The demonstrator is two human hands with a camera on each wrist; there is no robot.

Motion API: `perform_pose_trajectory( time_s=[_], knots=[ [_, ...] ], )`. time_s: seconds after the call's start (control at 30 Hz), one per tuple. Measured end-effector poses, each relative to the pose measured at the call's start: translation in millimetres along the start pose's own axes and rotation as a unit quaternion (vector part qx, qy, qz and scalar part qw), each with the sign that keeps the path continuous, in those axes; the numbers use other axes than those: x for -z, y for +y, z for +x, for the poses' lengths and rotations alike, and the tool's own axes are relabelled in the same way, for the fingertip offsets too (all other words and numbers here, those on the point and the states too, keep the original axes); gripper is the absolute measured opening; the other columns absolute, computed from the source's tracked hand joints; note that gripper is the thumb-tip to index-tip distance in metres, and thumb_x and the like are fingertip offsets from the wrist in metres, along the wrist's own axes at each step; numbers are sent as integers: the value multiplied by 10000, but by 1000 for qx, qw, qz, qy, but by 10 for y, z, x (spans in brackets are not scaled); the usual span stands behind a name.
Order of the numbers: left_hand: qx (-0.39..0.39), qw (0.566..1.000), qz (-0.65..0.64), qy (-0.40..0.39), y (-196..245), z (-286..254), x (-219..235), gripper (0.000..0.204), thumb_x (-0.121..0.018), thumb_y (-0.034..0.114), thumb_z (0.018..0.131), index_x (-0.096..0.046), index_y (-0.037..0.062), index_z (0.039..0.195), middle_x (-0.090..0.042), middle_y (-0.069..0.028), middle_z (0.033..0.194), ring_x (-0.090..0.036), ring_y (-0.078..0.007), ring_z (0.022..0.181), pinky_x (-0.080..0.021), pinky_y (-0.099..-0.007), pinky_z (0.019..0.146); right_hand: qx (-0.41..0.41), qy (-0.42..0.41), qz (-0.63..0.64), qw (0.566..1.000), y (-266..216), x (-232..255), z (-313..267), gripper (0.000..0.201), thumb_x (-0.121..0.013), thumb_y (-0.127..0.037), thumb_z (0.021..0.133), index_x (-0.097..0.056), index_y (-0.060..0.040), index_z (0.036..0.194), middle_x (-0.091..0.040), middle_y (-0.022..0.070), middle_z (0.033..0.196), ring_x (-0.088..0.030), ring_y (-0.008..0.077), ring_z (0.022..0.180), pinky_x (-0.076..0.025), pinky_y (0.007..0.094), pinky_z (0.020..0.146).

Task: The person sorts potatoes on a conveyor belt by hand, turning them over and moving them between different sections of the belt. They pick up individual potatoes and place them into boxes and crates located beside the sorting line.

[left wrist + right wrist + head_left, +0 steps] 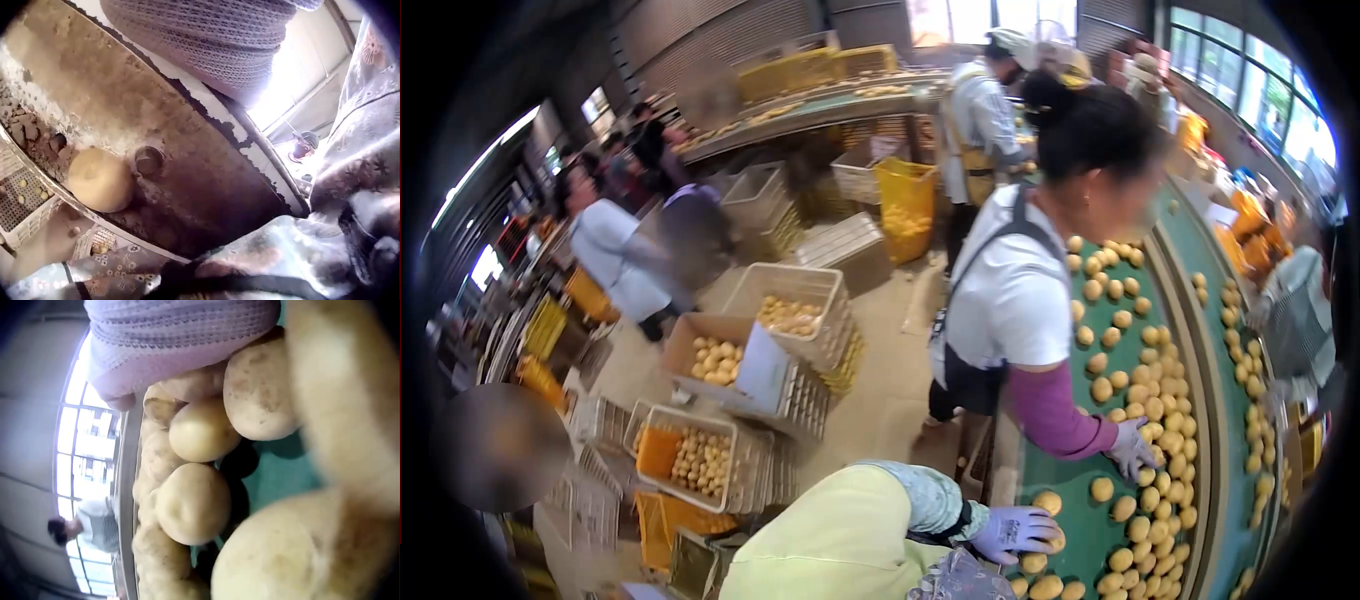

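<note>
My left hand, in a pale purple knit glove, lies with its fingers stretched over a potato at the near left edge of the green belt. In the left wrist view the glove hangs above the rusty belt rim, where one potato lies apart from it. My right hand, also gloved, rests on a heap of potatoes in the right wrist view. How its fingers lie is hidden. In the head view the right hand is out of sight.
A worker in white stands close on the left of the belt, gloved hand among many potatoes. Crates of potatoes and a cardboard box stand on the floor at left. More people work behind.
</note>
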State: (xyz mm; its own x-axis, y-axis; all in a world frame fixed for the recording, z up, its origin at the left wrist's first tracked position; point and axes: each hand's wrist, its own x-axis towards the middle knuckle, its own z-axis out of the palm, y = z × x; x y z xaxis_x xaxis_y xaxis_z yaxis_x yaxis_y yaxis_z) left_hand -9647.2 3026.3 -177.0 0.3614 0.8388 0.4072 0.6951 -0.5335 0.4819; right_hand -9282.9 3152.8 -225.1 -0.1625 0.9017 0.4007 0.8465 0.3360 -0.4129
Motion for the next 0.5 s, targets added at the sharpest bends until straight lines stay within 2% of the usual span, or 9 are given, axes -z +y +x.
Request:
perform_pose_trajectory(
  time_s=[0.03,0.1,0.13,0.2,0.23,0.27,0.33,0.43,0.5],
  knots=[
    [15,1000,7,9,12,0,9,788,-760,289,867,-539,52,1585,-482,-210,1688,-405,-414,1621,-296,-614,1352,20,-7,16,1000,-129,-150,148,630,-516,-331,1193,-398,29,1696,-584,240,1621,-614,360,1423,-504,479,1210],
    [8,1000,14,-5,-16,-28,11,837,-761,325,855,-527,49,1609,-474,-222,1692,-395,-424,1626,-229,-645,1373,61,-17,50,997,-429,-403,419,633,-504,-337,1196,-390,26,1701,-576,243,1627,-612,366,1425,-503,487,1211],
    [-13,999,22,38,-54,-2,-62,842,-775,408,796,-582,27,1521,-516,-275,1608,-433,-464,1564,-197,-695,1353,77,-21,66,995,-524,-519,568,634,-499,-340,1198,-385,25,1703,-573,245,1630,-611,369,1426,-503,492,1212],
    [-48,994,42,88,-128,-72,-114,806,-730,450,816,-608,32,1494,-530,-273,1585,-450,-462,1545,-201,-695,1351,109,-25,92,989,-797,-746,776,636,-487,-347,1201,-377,22,1708,-565,248,1635,-609,374,1428,-502,500,1214],
    [-37,996,34,79,-65,-58,4,801,-689,504,826,-625,32,1470,-570,-263,1534,-481,-455,1521,-222,-702,1332,118,-28,103,987,-877,-830,868,638,-481,-350,1202,-373,20,1710,-561,249,1638,-608,377,1429,-502,504,1214],
    [-52,990,78,107,-143,-26,-143,792,-704,576,815,-671,70,1423,-617,-227,1487,-522,-430,1487,-268,-704,1297,128,-27,114,985,-955,-915,1000,639,-475,-353,1204,-369,19,1713,-558,251,1641,-607,380,1430,-501,508,1215],
    [-93,976,88,175,-35,27,176,726,-771,507,956,-644,61,1515,-665,-198,1490,-609,-424,1364,-437,-654,1189,151,-25,136,979,-1090,-1128,1272,642,-463,-359,1207,-360,16,1718,-550,254,1646,-605,386,1432,-501,517,1217],
    [-73,978,98,167,-19,-48,121,696,-730,567,960,-681,66,1441,-680,-174,1475,-617,-404,1354,-431,-685,1166,165,-11,174,971,-1100,-1490,1630,645,-446,-368,1212,-347,11,1725,-539,259,1655,-602,395,1435,-500,529,1219],
    [-80,975,86,190,-26,-53,115,681,-731,604,980,-692,87,1421,-693,-163,1439,-622,-403,1339,-435,-668,1152,183,-3,206,961,-1055,-1766,1885,648,-434,-374,1215,-339,8,1730,-532,262,1660,-600,400,1437,-499,538,1221]
  ],
)
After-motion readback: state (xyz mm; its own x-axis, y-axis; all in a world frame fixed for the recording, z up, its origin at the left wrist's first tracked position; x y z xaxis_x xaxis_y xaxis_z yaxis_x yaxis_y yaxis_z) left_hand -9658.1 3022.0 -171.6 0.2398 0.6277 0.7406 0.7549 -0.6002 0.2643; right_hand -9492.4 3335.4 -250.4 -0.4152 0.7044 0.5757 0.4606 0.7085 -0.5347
